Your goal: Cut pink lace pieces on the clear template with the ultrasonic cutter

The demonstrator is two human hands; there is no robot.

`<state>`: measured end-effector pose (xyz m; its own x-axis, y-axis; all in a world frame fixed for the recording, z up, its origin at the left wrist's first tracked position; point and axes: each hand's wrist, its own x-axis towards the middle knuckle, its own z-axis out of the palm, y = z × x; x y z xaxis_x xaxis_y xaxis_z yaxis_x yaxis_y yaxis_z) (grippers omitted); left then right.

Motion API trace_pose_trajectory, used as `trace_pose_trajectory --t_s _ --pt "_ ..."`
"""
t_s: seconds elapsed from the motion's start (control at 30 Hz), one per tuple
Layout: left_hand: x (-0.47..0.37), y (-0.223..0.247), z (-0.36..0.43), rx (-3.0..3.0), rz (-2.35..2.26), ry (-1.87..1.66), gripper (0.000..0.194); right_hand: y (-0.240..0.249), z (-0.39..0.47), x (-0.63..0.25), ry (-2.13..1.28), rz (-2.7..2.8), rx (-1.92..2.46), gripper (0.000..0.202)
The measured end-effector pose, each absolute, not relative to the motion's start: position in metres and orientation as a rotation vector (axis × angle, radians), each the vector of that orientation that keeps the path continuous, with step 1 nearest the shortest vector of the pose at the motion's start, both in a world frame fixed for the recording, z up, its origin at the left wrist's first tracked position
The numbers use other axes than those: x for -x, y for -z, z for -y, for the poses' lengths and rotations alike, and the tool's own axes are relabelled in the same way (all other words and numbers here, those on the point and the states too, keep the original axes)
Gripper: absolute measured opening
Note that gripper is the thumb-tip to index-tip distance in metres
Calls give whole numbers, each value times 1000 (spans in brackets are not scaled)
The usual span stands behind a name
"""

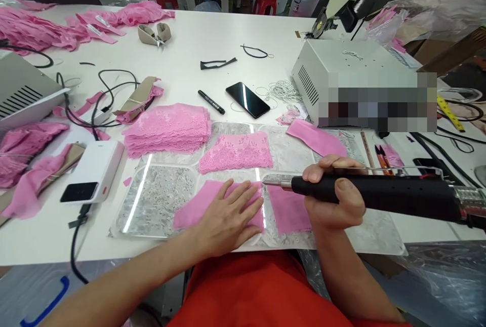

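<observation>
My left hand lies flat with fingers spread on a plain pink fabric piece, pressing it against the grey marbled mat. My right hand is wrapped round a thick black-handled tool with a pointed metal tip and a thin lever along its top. That tip rests at or just above the fabric's upper right corner; I cannot tell if it touches. Another pink piece lies under the tool, right of a narrow gap. Just beyond is a pink lace piece with a scalloped edge.
A stack of pink lace sits behind left. Nearby lie a black marker, a phone and a pink strip. A grey metal box stands at right, a white power bank with a cable at left.
</observation>
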<state>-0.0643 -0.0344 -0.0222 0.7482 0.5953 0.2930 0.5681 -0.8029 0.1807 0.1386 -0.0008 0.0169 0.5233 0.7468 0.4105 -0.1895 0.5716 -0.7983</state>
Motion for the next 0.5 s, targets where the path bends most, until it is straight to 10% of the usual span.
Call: trace_pose_trajectory --t_s 0.5 --pt "66 23 30 -2849 -934 -436 49 -13 0 -137 -660 904 753 16"
